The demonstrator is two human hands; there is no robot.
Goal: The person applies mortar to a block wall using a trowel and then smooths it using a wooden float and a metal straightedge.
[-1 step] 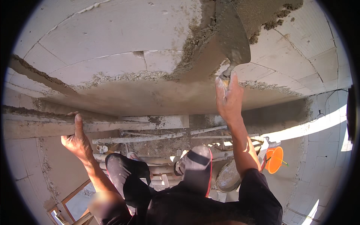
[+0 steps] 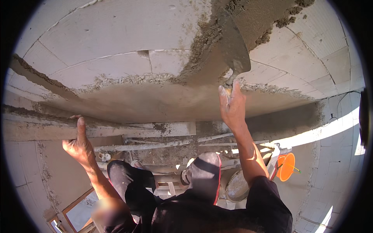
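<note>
My right hand (image 2: 232,106) is closed round the short handle of a mortar-coated trowel (image 2: 235,50). Its blade lies against a strip of wet grey mortar (image 2: 264,19) running up the pale block wall (image 2: 116,35). To the left, my left hand (image 2: 79,143) grips a long straightedge board (image 2: 35,131), thumb up along it and the other fingers partly hidden. Wet mortar clings along the board's far edge. Between the hands, a smooth band of plaster (image 2: 155,101) covers the lower wall, with a rough upper border.
Below are poles (image 2: 147,147) and planks over a debris-strewn floor. A mortar-smeared tub (image 2: 237,186) stands near my right knee, with an orange bucket (image 2: 285,167) farther right. A narrow mortar strip (image 2: 42,79) crosses the wall at left. A wood-framed opening (image 2: 79,211) shows at lower left.
My right hand and the trowel have shifted slightly left and down the mortar strip. My left hand stays on the straightedge board, nearly unmoved.
</note>
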